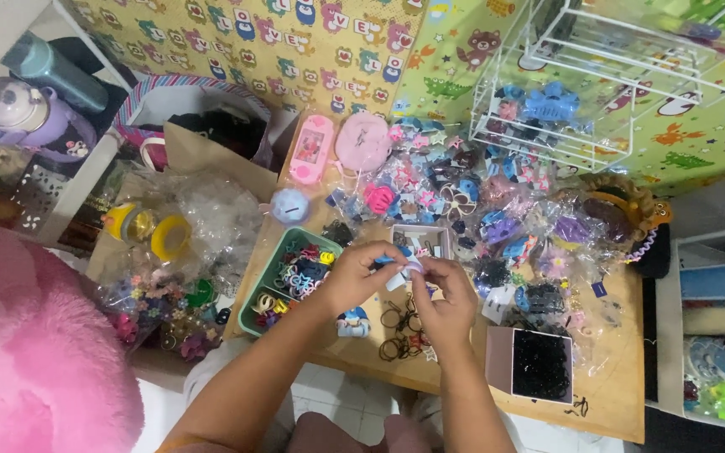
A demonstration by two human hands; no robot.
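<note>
A small white packet (411,268) is pinched between the left hand (354,277) and right hand (446,306) above the wooden table (614,403); a green tray (266,289) lies at nine o'clock

Both of the person's forearms are bare all the way down with no sleeves showing, the left hand (354,277) and right hand (446,304) have no gloves, rings or watch that can be made out, and a bit of mauve-pink clothing (337,436) peeks in at the bottom edge.
</note>
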